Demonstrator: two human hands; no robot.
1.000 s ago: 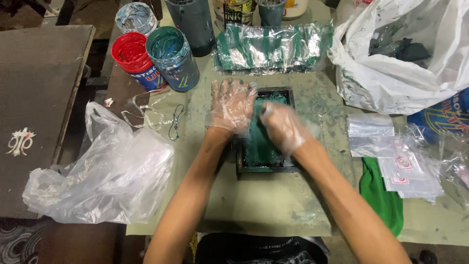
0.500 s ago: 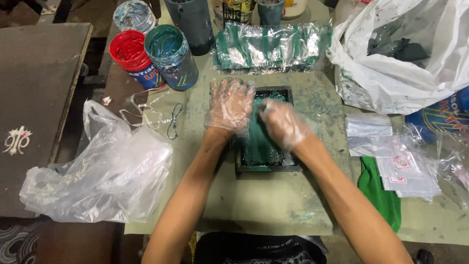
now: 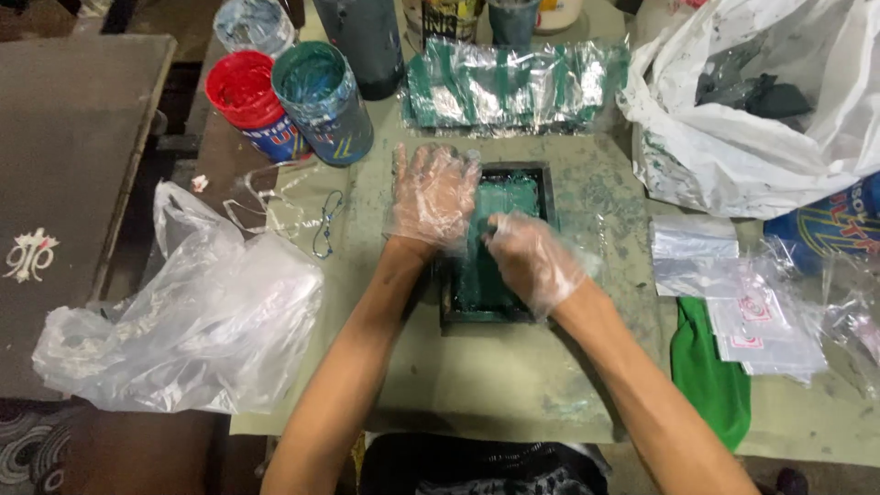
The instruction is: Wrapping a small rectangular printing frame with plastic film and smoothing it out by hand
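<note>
At your ten o'clock stand a red paint can (image 3: 241,99) and a teal paint can (image 3: 321,96), touching. A crumpled clear plastic bag (image 3: 188,325) lies at eight o'clock. At two o'clock sits a white plastic bag (image 3: 761,128), with a green cloth (image 3: 710,371) at four o'clock.

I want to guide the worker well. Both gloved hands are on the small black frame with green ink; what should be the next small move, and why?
Probably draw the right hand toward the body across the green-inked frame, while the left hand lies flat on its left edge to steady it. The right hand is closed near the frame's middle, so inked surface remains below it.
</note>
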